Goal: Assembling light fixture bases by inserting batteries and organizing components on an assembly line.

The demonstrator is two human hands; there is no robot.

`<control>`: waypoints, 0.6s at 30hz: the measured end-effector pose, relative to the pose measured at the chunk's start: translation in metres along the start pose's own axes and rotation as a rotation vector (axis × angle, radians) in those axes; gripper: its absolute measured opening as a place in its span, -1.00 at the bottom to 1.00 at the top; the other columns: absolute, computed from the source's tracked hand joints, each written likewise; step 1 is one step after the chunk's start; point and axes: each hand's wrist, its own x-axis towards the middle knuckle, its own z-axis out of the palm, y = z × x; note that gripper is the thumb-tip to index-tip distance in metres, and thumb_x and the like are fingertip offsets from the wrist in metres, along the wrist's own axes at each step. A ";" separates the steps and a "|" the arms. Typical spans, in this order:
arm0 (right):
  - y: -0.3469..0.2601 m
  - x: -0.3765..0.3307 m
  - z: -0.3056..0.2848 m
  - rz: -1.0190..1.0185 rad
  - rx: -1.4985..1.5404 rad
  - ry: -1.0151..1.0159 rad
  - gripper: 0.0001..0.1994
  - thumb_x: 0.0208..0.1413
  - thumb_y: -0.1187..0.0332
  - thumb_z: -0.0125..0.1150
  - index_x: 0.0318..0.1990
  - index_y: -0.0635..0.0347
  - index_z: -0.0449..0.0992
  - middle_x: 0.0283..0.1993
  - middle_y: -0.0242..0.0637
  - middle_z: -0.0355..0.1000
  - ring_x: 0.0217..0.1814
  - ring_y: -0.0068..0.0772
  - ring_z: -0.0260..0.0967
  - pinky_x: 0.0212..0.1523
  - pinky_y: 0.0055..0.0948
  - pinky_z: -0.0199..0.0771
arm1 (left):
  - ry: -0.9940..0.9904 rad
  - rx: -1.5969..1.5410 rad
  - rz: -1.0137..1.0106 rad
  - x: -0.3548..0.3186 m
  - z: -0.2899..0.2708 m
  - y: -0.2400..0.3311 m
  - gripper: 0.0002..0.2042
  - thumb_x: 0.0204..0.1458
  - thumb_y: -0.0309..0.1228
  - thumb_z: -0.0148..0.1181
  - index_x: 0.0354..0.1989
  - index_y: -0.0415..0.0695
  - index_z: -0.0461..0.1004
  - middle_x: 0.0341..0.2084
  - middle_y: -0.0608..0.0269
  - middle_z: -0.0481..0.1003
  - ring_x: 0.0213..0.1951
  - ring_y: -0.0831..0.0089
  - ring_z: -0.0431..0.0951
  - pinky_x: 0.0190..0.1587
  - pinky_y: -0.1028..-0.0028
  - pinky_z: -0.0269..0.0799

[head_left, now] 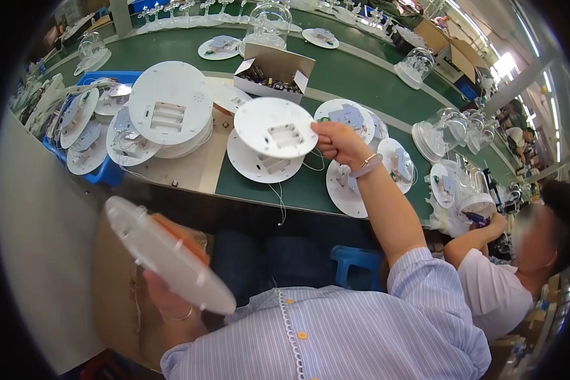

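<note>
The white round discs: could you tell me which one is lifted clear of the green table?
The disc pinched at its rim by the right hand, battery recess up. The left hand holds another low, off the table.

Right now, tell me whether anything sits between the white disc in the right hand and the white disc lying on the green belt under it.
Nothing visible does. The right hand holds a white disc by its edge above another white disc on the green belt; only thin wires trail nearby.

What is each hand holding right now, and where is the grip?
Right hand pinches a white round base disc at its right rim; left hand holds another white disc from underneath.
</note>
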 end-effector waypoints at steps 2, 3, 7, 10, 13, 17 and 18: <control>0.007 -0.006 0.003 0.039 -0.083 0.094 -0.76 0.06 0.29 -0.06 -0.60 0.08 0.17 -0.72 -0.60 -0.02 -0.75 -0.77 -0.21 -0.78 -0.74 -0.26 | 0.150 0.084 -0.060 0.008 0.006 -0.015 -0.35 -0.06 -0.11 -0.01 0.13 -0.17 -0.08 0.06 0.13 0.11 0.05 0.22 0.18 0.07 0.26 0.10; 0.009 -0.005 0.009 0.057 -0.137 0.112 -0.77 0.06 0.28 -0.06 -0.60 0.09 0.18 -0.72 -0.59 -0.01 -0.75 -0.77 -0.21 -0.78 -0.73 -0.26 | 0.231 0.085 -0.078 0.007 0.005 -0.019 -0.40 -0.03 -0.16 -0.05 0.13 -0.18 -0.09 0.06 0.14 0.11 0.06 0.21 0.15 0.09 0.24 0.05; 0.005 0.004 0.012 0.053 -0.441 0.170 -0.72 0.00 0.22 0.00 -0.63 0.17 0.26 -0.71 -0.49 0.12 -0.73 -0.67 -0.04 -0.77 -0.65 -0.09 | 0.209 0.060 -0.146 0.014 0.007 -0.031 -0.44 0.00 -0.22 -0.08 0.13 -0.20 -0.08 0.07 0.15 0.10 0.08 0.21 0.12 0.11 0.25 0.00; -0.002 0.013 0.016 -0.175 -0.987 0.347 -0.70 -0.06 0.20 0.02 -0.63 0.28 0.32 -0.68 -0.28 0.26 -0.63 -0.39 0.21 -0.65 -0.45 0.17 | 0.249 0.040 -0.171 0.019 0.006 -0.042 -0.48 0.02 -0.29 -0.11 0.12 -0.23 -0.08 0.07 0.15 0.10 0.09 0.23 0.11 0.11 0.28 -0.01; -0.021 0.025 0.036 -0.480 -1.437 0.492 -0.74 -0.10 0.26 -0.02 -0.53 0.33 0.39 -0.52 -0.03 0.37 -0.35 -0.01 0.32 -0.31 -0.24 0.32 | 0.287 0.068 -0.203 0.025 0.007 -0.053 -0.52 0.04 -0.36 -0.14 0.12 -0.22 -0.07 0.07 0.14 0.10 0.09 0.26 0.11 0.12 0.31 -0.01; -0.046 0.068 0.048 -0.755 -1.656 0.510 -0.80 -0.05 0.32 -0.08 -0.49 0.22 0.44 -0.44 -0.13 0.41 -0.35 -0.11 0.35 -0.30 -0.30 0.35 | 0.310 0.055 -0.257 0.031 0.007 -0.062 -0.52 0.04 -0.37 -0.14 0.12 -0.22 -0.08 0.07 0.14 0.09 0.10 0.26 0.10 0.12 0.30 -0.01; -0.051 0.077 0.051 -0.790 -1.780 0.480 -0.80 -0.04 0.33 -0.10 -0.48 0.19 0.46 -0.42 -0.15 0.42 -0.34 -0.14 0.36 -0.30 -0.31 0.36 | 0.312 0.058 -0.259 0.031 0.006 -0.063 -0.51 0.03 -0.38 -0.14 0.13 -0.22 -0.09 0.08 0.14 0.08 0.10 0.26 0.10 0.12 0.30 -0.01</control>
